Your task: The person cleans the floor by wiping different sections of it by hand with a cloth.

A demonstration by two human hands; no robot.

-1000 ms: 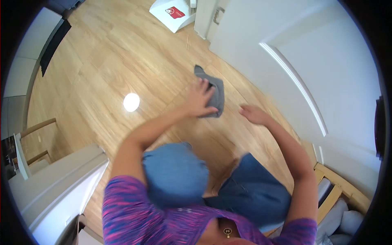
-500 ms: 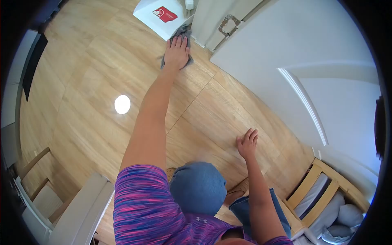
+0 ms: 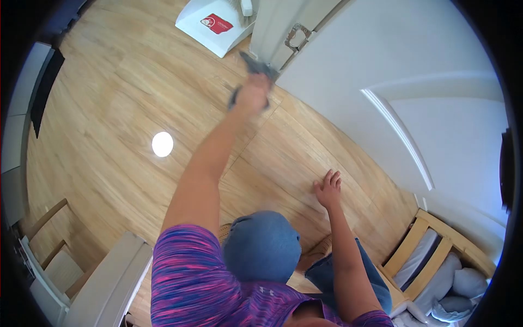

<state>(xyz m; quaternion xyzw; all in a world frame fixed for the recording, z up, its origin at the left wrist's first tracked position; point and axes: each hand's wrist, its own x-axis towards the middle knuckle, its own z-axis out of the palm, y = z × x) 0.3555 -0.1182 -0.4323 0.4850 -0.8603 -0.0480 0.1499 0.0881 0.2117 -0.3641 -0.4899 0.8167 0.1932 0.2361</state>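
The grey cloth point(image 3: 256, 68) lies bunched under and around the left hand point(image 3: 253, 94), far out on the wooden floor point(image 3: 125, 98) close to the foot of the white door frame point(image 3: 272, 32) and just beside the white box with a red label point(image 3: 210, 27). One end of it pokes out past the hand toward the frame, another shows as a dark strip at the hand's near side, so it looks gripped in the middle, likely so that its bulk stays under the palm. The hand is blurred; its fingers seem closed on the cloth, though I cannot make out each one. The left arm is stretched nearly straight, which fits a reach to the far edge of the boards. The right hand point(image 3: 327, 188) rests flat on the floor much nearer the body, fingers point(image 3: 333, 177) spread and holding nothing; placed so, it appears to prop the person's weight while they lean forward. A knee in blue denim point(image 3: 261, 245) is bent low over the floor between the two arms, which suggests a kneeling or crouching stance. A round bright spot of light point(image 3: 162, 144) sits on the boards to the left of the arm. A white door point(image 3: 414, 82) fills the right side, with a wooden-framed seat and pale cushions point(image 3: 436, 267) at the lower right, and pale furniture point(image 3: 103, 278) at the lower left.
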